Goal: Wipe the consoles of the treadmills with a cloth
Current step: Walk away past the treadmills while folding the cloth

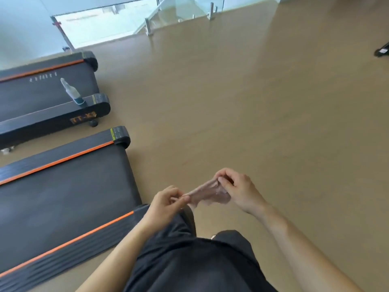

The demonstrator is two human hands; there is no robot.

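Note:
A small pinkish cloth point(207, 193) is stretched between both my hands in front of my body, above the brown floor. My left hand point(166, 202) pinches its left end and my right hand point(235, 189) pinches its right end. Two black treadmills with orange stripes lie to my left: the near one point(63, 186) beside my leg and the far one point(42, 98) behind it. Only their rear decks and belts show; no console is in view. A clear spray bottle point(72, 92) stands on the far treadmill's side rail.
Wide brown floor point(252, 102) spreads ahead and to the right. A glass railing with metal posts point(149, 26) guards a stairwell at the far end. A black machine foot point(382, 52) pokes in at the right edge. My black trousers fill the bottom.

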